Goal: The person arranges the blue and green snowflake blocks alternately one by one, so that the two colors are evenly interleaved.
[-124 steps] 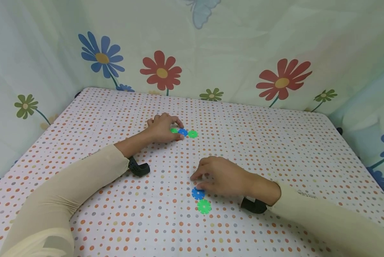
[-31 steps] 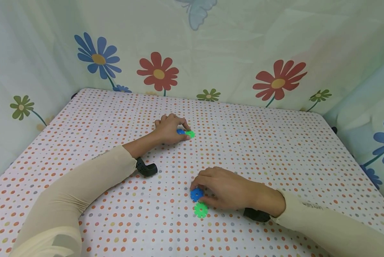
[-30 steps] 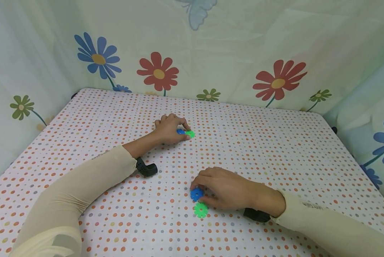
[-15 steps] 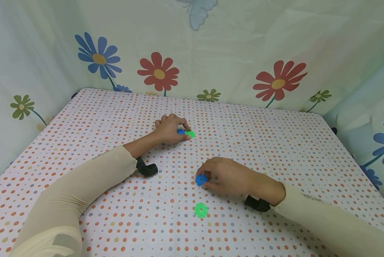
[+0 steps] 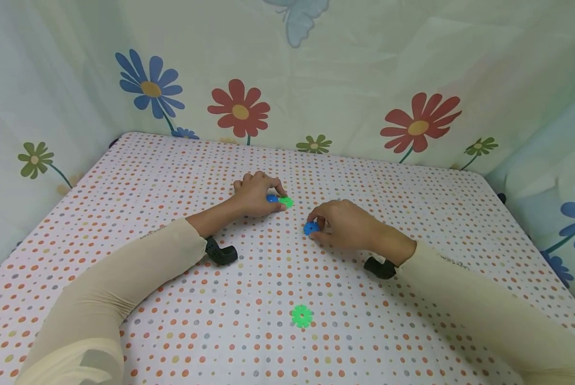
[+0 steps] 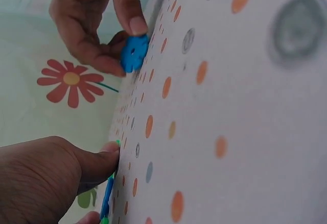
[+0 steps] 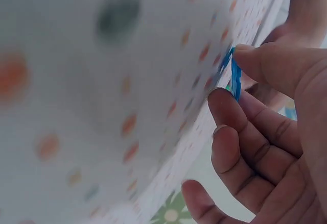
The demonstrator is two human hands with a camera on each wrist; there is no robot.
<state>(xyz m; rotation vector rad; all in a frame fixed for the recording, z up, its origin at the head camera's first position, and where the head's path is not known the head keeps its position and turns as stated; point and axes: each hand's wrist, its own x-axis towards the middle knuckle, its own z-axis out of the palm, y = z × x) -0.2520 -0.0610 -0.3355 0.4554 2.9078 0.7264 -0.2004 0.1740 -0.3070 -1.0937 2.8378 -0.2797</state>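
Your left hand (image 5: pixel 257 195) and right hand (image 5: pixel 347 224) are apart from each other, the left one reaching farther from you. Your left thumb and forefinger pinch a green disc (image 5: pixel 287 202) against the desk (image 5: pixel 210 331). Just inside that grip, toward your palm, a second blue disc (image 5: pixel 271 198) lies partly covered; beyond it, beneath the same hand, a sliver of a green piece (image 6: pixel 105 221) shows in the left wrist view. Your right thumb and fingertips hold a blue disc (image 5: pixel 311 229) by its edges, near your left fingertips and closer to you. You have a loose green disc (image 5: pixel 302 316) lying flat, nearer your body than both hands and well apart from them. Behind your hands sit black wrist mounts (image 5: pixel 222 253) and beige sleeves (image 5: pixel 124 272). Dotted cloth spreads under both hands, and past them hangs a curtain (image 5: pixel 345 69) printed with flowers.
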